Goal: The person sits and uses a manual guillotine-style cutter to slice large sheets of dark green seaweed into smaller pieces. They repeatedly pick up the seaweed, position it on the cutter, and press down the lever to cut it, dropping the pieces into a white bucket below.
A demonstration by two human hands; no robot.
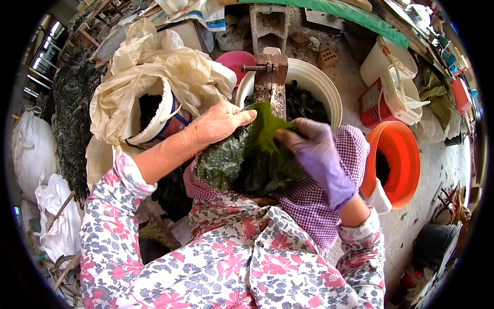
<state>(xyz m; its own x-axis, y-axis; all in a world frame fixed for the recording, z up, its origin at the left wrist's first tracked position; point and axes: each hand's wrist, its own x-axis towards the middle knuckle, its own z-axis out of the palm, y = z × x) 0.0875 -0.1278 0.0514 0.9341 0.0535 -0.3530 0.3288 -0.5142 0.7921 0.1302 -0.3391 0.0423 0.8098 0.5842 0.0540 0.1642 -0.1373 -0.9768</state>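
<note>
A wide sheet of dark green seaweed (222,164) hangs over my lap, wet and glossy, with a lighter translucent patch at its upper part. My left hand (222,122), ungloved, pinches the upper left edge between thumb and fingers. In a purple glove, my right hand (316,154) grips the sheet's right side with its fingertips. Just beyond the hands stands a rusty clamp-like block (271,85) with a bolt sticking out to its left. Behind and under that block is a white tub (329,92) with dark seaweed inside.
Left of me, a bucket (167,110) lined with a cream plastic bag (154,67) holds dark stuff. An orange bucket (406,159) stands at the right, beyond it a red-and-white pail (371,105). A pink basin (234,63) and a concrete block (269,26) sit farther ahead.
</note>
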